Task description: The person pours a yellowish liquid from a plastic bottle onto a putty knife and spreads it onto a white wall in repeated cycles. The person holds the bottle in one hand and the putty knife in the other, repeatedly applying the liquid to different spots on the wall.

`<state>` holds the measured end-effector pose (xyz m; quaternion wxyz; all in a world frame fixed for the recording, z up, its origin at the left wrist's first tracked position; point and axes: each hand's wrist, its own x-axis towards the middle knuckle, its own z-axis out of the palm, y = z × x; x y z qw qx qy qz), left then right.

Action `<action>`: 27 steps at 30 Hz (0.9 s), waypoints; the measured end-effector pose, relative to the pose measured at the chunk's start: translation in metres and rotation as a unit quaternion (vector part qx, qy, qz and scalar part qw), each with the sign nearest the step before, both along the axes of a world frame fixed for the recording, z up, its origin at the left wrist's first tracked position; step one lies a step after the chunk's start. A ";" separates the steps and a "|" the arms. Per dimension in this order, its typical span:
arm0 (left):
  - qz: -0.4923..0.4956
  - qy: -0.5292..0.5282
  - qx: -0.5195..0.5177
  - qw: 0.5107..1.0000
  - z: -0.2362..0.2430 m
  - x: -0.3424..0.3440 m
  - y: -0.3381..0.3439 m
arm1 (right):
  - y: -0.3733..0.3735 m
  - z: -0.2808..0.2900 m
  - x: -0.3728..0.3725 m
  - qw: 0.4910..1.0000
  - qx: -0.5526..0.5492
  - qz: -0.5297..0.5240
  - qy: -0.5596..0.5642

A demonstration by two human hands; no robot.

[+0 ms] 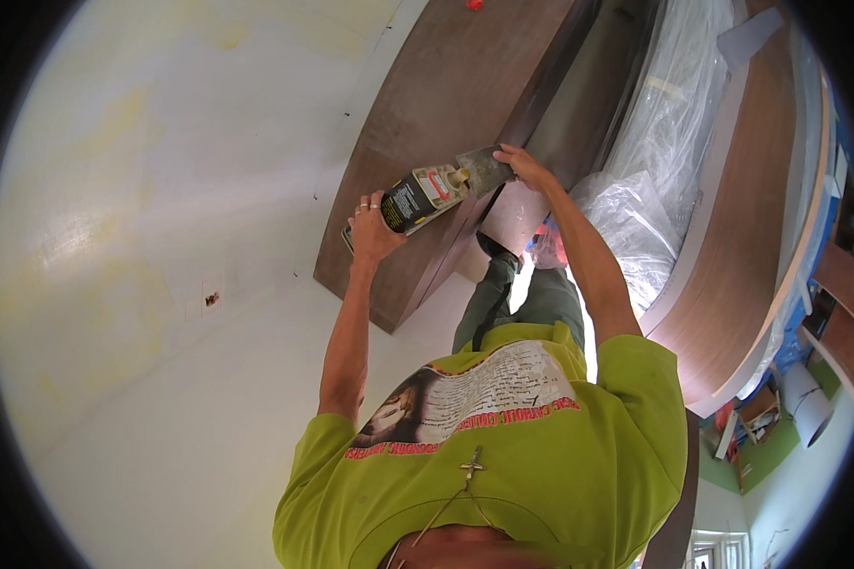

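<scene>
My left hand (374,229) grips a dark rectangular tin or container (408,201) with a black and pale label and a red emblem, held tilted over the brown wooden surface. Fingers of my right hand (524,165) are closed on a flat, stained grey metal scraper blade (483,171) at the far end of the container. A small tan lump (458,176) shows where the two meet; whether it is a handle or material, I cannot tell.
Beyond my hands lies a long brown wooden panel (417,85) beside a white wall (161,190) with a small hole (213,299). Crumpled clear plastic sheeting (655,123) and a curved wooden board (750,266) are on the right, with assorted items (759,417) beyond.
</scene>
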<state>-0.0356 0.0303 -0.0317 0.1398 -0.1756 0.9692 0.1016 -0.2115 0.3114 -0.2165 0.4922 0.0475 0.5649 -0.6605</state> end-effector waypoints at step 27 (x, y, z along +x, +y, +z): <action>-0.022 -0.025 -0.026 0.999 -0.005 -0.002 0.010 | 0.007 -0.034 0.013 0.999 0.013 -0.031 -0.027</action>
